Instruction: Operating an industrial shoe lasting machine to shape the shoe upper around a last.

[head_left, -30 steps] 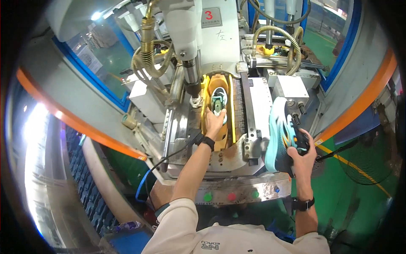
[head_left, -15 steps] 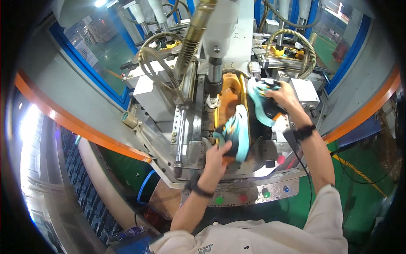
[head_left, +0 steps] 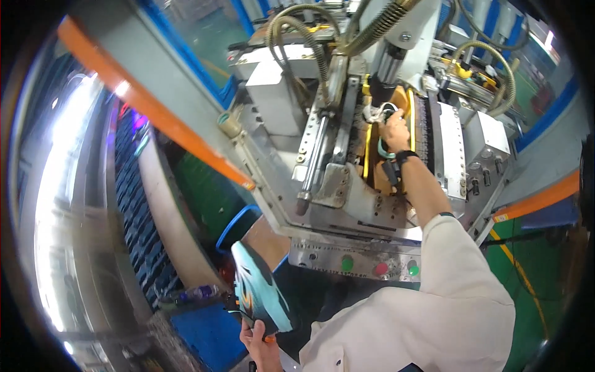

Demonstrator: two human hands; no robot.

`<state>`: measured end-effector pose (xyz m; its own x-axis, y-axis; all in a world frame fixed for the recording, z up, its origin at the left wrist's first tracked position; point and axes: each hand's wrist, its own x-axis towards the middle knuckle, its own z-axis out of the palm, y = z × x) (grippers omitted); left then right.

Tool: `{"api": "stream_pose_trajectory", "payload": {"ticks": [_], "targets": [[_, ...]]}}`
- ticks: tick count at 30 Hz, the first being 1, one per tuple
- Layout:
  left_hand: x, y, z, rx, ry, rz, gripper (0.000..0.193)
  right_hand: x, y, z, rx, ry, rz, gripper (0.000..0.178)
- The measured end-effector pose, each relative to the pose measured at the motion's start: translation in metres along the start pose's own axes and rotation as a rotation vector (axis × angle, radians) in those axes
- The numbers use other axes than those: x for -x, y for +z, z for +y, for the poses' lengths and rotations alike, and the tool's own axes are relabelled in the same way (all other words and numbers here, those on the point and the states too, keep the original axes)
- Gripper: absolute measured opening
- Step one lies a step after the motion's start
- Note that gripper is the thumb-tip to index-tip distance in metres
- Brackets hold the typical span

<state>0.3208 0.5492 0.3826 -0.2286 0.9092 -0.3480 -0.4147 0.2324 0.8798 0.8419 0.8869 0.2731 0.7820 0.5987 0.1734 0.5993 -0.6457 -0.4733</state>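
My left hand (head_left: 259, 341) is closed round one end of a teal and black sports shoe (head_left: 268, 291), which it holds up away from the machine at lower left. In the middle of the press, my right hand (head_left: 396, 132) grips a second teal and black shoe (head_left: 387, 149) and sets it against the yellow-edged cavity (head_left: 367, 155). That hand hides much of this shoe. Just above the hand stands the dark press ram (head_left: 385, 77). A crumpled white piece (head_left: 374, 113) sits beside my right fingers.
Below the press runs a control panel (head_left: 365, 263) with coloured buttons. A ridged dark conveyor belt (head_left: 139, 229) lies on the left, behind a pale curved rail (head_left: 170, 208). An orange-edged guard (head_left: 155, 118) borders the machine. A blue container (head_left: 204, 338) stands lower left.
My left hand has taken its shoe out of the press, down and to the left. My right hand has brought the other shoe from the cavity's right side into it. The view has turned left.
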Motion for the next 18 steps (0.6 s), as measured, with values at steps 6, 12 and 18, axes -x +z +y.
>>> {"api": "stream_pose_trajectory", "payload": {"ticks": [6, 12, 18], "targets": [[0.059, -0.027, -0.047, 0.233, -0.072, 0.446, 0.030, 0.212, -0.101, -0.014, -0.700, -0.698, -0.124, 0.028], [0.104, -0.044, -0.094, 0.390, -0.218, 0.431, 0.026, 0.359, -0.006, 0.053, -0.361, -1.068, -0.592, 0.018], [0.165, -0.091, -0.130, 0.549, -0.187, 0.704, 0.028, 0.365, 0.054, 0.085, -0.392, -1.094, -0.642, 0.016]]}}
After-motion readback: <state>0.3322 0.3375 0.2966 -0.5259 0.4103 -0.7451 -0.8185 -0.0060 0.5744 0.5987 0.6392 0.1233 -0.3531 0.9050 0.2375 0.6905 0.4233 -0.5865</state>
